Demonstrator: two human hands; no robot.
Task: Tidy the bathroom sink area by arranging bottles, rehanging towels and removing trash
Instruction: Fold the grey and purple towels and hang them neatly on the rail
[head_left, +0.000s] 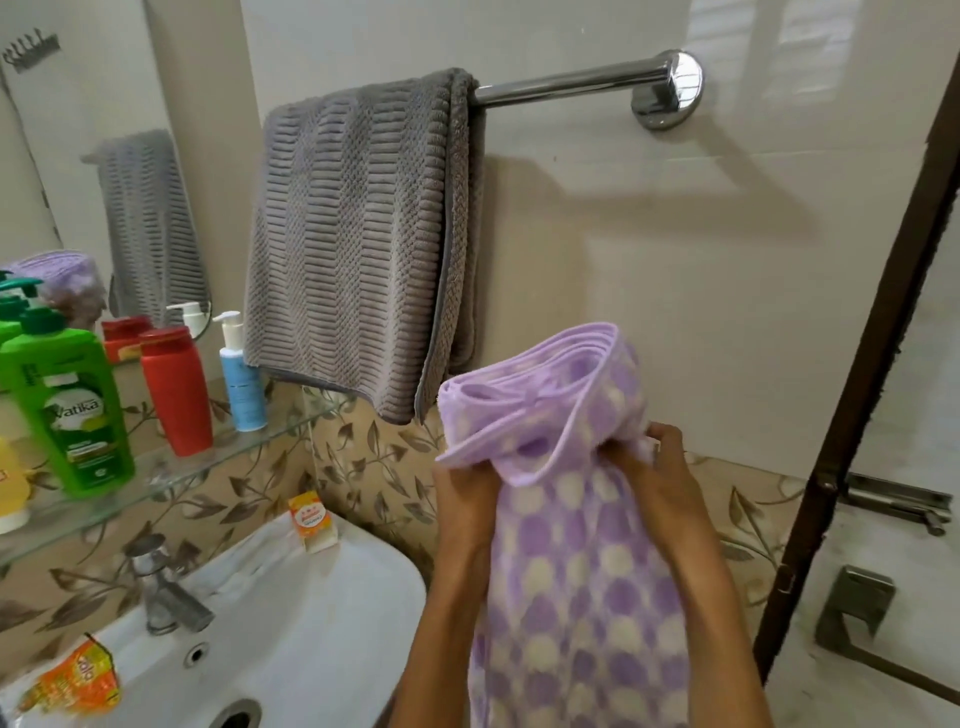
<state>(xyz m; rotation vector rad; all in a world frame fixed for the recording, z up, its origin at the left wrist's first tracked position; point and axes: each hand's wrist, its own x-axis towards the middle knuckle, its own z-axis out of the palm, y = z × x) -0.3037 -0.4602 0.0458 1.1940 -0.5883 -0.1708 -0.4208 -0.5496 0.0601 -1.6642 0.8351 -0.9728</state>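
Observation:
A folded purple towel with white dots (576, 545) hangs between both hands, below the chrome towel bar (566, 83). My left hand (465, 501) grips its left edge and my right hand (652, 467) pinches its right fold. A grey ribbed towel (358, 234) is draped over the left part of the bar. On the glass shelf (171, 467) stand a green shampoo bottle (67, 405), a red bottle (174, 389) and a blue pump bottle (241, 374). An orange wrapper (78, 680) lies on the sink's left rim.
The white sink (322, 613) with a metal tap (161, 592) is at lower left, a small soap box (311, 522) on its back edge. A mirror (78, 156) is at upper left. A dark door frame (857, 364) stands on the right.

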